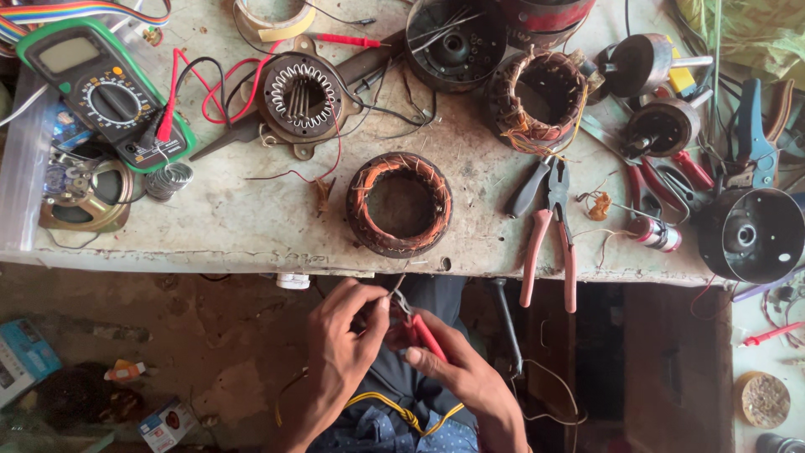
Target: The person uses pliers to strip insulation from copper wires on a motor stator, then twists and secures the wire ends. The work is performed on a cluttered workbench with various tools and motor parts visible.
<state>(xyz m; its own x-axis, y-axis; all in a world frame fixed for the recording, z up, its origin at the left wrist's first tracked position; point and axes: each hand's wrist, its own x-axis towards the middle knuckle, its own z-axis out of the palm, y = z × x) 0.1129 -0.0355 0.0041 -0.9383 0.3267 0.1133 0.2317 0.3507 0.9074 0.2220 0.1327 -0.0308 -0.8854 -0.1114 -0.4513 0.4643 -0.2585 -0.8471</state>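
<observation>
Red-handled cutters (423,334), thin wire (394,292): light, springy.
Gripping handles in closed right hand (457,373); pinching wire in left hand (344,335), below tabletop (235,226).

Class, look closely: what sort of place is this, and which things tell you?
Probably an electric-motor repair workshop: copper-wound stator coils, a multimeter and pliers crowd the worn bench.

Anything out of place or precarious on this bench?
Yes: the pink-handled pliers lie with their handles sticking out past the front edge of the workbench. Below, the right hand grips a red-handled tool against a thin wire pinched by the left hand.
</observation>
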